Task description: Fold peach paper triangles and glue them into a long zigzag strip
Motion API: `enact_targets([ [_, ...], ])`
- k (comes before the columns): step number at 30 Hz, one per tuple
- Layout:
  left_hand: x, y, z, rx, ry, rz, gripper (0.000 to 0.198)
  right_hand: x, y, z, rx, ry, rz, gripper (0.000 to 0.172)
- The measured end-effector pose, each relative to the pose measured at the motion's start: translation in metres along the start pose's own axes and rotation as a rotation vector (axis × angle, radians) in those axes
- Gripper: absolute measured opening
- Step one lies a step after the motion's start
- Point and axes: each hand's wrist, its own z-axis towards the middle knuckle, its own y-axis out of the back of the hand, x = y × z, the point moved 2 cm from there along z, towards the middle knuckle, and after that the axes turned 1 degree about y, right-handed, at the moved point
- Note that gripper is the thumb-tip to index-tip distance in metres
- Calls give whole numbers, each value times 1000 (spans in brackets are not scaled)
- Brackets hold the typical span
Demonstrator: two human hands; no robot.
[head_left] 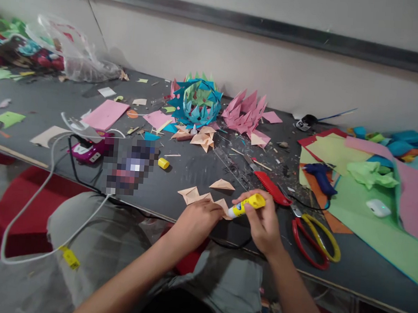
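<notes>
My right hand is closed around a yellow glue stick, uncapped, its white tip touching a folded peach paper piece. My left hand holds that paper down near the table's front edge, its fingers bunched over the joined folded pieces. Part of the paper is hidden beneath those fingers. Just behind lies a loose peach folded piece. The yellow glue cap rests on the table to the left.
Red-and-yellow-handled scissors, a red-handled cutter and a blue glue gun lie to the right. Blue and pink folded-paper rings stand behind. Cables and a purple power strip are at left.
</notes>
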Motion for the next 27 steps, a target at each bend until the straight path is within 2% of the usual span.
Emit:
enact_targets([
  [4, -2, 0, 1, 2, 1, 23, 11, -4, -12, 0, 124, 137, -230, 19],
  [7, -2, -1, 1, -12, 13, 57, 11, -4, -14, -2, 163, 227, -341, 21],
  [11, -3, -2, 1, 6, 22, 72, 11, -6, -12, -3, 149, 217, -383, 20],
  [14, -4, -1, 1, 26, 24, 85, 12, -10, -11, -4, 100, 135, -263, 19],
  [17, -3, -1, 1, 23, 28, 96, 12, -14, -9, -3, -51, 57, -19, 13],
  [19, -3, -2, 1, 10, 22, 87, 11, -15, -10, -2, -90, 37, 87, 12],
  [24, -2, -3, 1, -12, 29, 116, 9, -18, -15, 0, 129, 31, 72, 16],
  [27, -2, -2, 2, -9, 46, 126, 8, -21, -15, 1, 186, 23, 13, 19],
])
